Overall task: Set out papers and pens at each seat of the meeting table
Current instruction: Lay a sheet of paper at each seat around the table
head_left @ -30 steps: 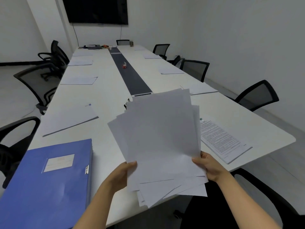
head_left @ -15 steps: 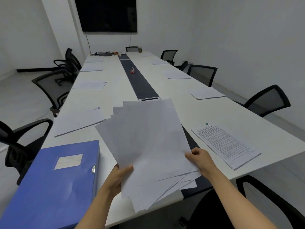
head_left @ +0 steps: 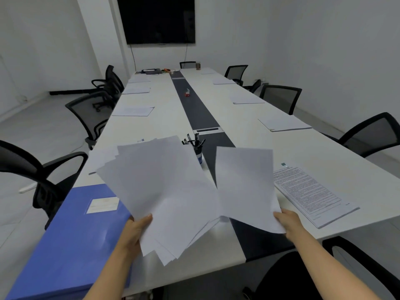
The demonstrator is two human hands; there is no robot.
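White and long, the meeting table (head_left: 168,118) runs from the bottom edge of the frame up toward the far wall, with a dark strip (head_left: 199,111) along its middle. At lower left of centre, the left hand (head_left: 136,229) grips a fanned stack of blank papers (head_left: 164,191) by its lower edge, thumb on top. The sheets are held above the table end. At lower right, the right hand (head_left: 287,219) pinches the lower corner of a single sheet (head_left: 244,185), which is held apart from the stack except where their lower edges meet. A blue file box (head_left: 71,241) lies flat at the lower left, its white label facing up, just beside the left forearm. At right of centre lies a printed document (head_left: 309,193) with a small clip at its upper corner.

Just behind the held papers, at centre frame, a cup (head_left: 198,155) stands on the dark strip with black pens (head_left: 195,140) sticking out of it. Another set of papers at the left edge of the table is mostly hidden by the fanned stack. Farther up, sets of papers (head_left: 283,124) lie in front of the seats down both long sides. Black mesh chairs (head_left: 372,135) line the left and right of the frame. A small red item (head_left: 187,93) sits on the strip in the upper middle, and some clutter too small to identify lies at the far end. A dark screen (head_left: 160,18) hangs on the far wall at top centre.
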